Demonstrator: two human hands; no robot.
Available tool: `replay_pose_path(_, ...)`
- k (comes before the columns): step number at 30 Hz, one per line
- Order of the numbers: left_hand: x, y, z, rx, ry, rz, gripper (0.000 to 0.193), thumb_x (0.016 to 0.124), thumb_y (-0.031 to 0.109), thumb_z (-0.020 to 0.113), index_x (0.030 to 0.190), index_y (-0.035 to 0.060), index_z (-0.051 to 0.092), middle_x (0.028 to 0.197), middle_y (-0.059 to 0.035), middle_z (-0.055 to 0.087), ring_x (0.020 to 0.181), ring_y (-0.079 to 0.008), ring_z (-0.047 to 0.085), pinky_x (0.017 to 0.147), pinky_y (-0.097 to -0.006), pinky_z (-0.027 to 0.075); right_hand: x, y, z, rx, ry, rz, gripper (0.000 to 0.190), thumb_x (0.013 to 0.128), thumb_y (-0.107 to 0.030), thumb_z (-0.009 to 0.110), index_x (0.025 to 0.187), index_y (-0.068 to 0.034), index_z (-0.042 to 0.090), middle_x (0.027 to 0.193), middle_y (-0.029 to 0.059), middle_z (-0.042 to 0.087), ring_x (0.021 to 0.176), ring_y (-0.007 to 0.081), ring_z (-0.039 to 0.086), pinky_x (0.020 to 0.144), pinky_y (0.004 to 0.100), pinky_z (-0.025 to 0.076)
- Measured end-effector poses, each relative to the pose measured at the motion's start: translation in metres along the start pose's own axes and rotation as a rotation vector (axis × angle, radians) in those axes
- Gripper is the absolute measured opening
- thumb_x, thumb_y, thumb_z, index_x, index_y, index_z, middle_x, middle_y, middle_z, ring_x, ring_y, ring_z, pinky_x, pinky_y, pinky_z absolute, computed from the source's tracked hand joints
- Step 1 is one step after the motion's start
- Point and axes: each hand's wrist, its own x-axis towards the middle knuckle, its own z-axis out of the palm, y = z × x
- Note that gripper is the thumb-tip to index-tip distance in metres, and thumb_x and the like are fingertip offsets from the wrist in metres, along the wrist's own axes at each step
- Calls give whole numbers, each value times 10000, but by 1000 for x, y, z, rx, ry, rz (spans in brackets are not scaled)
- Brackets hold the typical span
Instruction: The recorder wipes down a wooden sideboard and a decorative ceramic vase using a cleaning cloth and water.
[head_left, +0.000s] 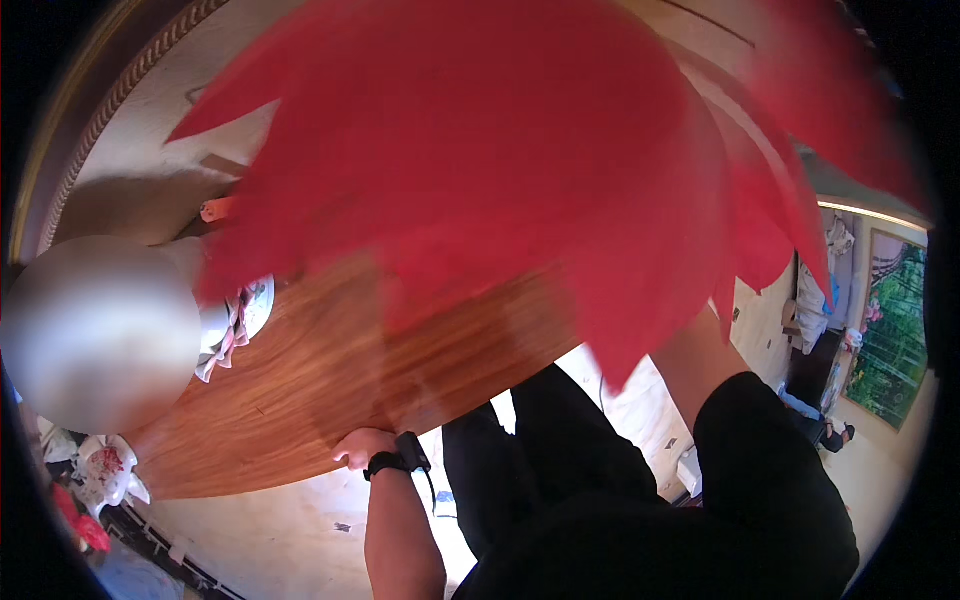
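Observation:
Large red sheets (480, 150) with pointed tips, perhaps cloth or petals, hang close to the camera and cover much of the upper view. Below them lies a brown wooden tabletop (300, 382) with a curved edge. My left hand (364, 448) touches that near edge, its fingers partly hidden; a black band with a small device and cable sits on the wrist. My right forearm reaches up behind the red material, which hides my right hand, so its hold is not visible.
At left, a blurred round patch hides part of the scene beside pink-and-white folded pieces (231, 334). A white plastic bag (109, 469) with red contents is at lower left. A framed green picture (889, 330) hangs at right, near hanging bags (810, 311).

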Motion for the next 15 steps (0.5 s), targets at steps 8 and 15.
replay_pose_path(8,62,-14,10,198,-76,142,655,1021,363,449,1512,26,176,1427,-229,515,1218,-406,607,966,-513,570,-7,102,7,-19,62,12,631,1039,-344,425,1572,-29,303,1655,170,260,1543,369,204,1225,570,189)
replay_pose_path(15,-23,-12,14,67,-10,124,732,1024,584,271,1382,-12,500,1296,-247,634,1098,-434,665,950,-539,577,166,37,-25,-62,115,-81,626,1042,-337,416,1575,-30,298,1658,170,254,1544,375,201,1223,576,187)
